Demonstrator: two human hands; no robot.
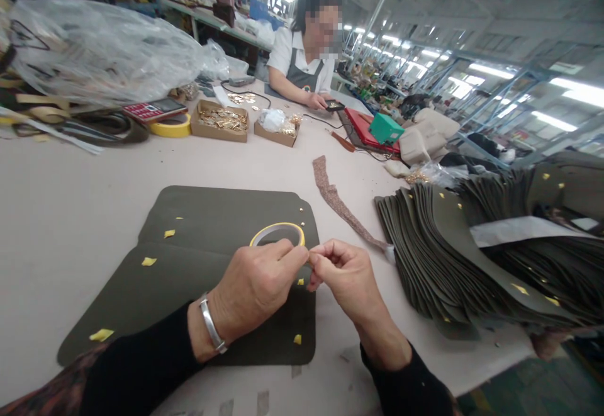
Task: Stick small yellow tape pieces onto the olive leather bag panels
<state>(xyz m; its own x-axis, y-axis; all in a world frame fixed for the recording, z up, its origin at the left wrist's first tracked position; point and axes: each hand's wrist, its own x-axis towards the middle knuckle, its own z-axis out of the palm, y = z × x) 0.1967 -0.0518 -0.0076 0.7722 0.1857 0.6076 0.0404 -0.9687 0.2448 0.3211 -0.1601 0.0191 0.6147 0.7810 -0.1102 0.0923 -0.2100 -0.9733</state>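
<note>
My left hand (258, 287) is closed around the near edge of a yellow tape roll (302, 232), above a dark olive sheet (189, 284). Beside it, my right hand (346, 281) is closed in a pinch, its fingertips meeting those of my left hand at the tape. Whatever lies between the right fingertips is too small to make out. Small yellow tape pieces (149, 262) are stuck on the sheet at several spots, and two small shiny studs (302, 216) show near its upper right corner.
A thick stack of dark olive sheets (425, 258) fills the right side. A brown strip (337, 202) lies before it. Farther back are boxes of gold metal parts (220, 120), a plastic bag (104, 51), a green box (385, 128) and a seated person (306, 67).
</note>
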